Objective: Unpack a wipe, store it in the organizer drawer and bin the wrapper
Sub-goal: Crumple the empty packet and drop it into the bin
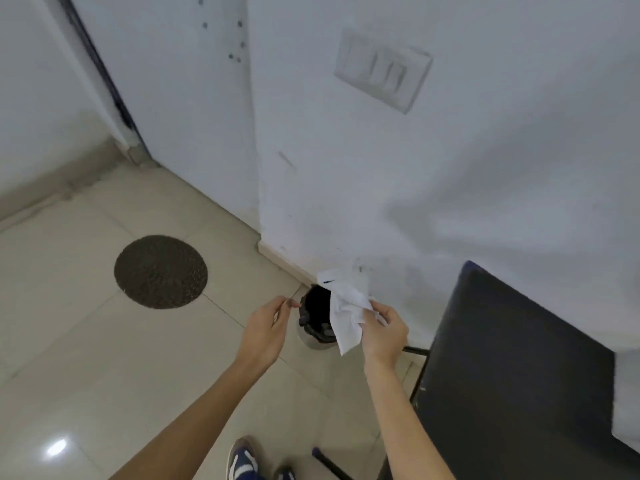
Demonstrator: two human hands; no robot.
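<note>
My right hand (384, 332) is shut on a crumpled white wipe (346, 313), which hangs over a small floor bin (304, 320) with a dark inside, set against the wall. The upper corner of the white material carries dark marks and is blurred; I cannot tell whether that part is wrapper. My left hand (268, 327) hovers just left of the bin's rim, thumb and forefinger stretched toward it, with nothing visible between them. No organizer drawer is in view.
A black table top (512, 375) on dark metal legs stands at the right, close to my right arm. A round brown mat (161, 271) lies on the tiled floor to the left. My blue shoes (242, 459) show at the bottom. A switch plate (382, 72) is on the wall.
</note>
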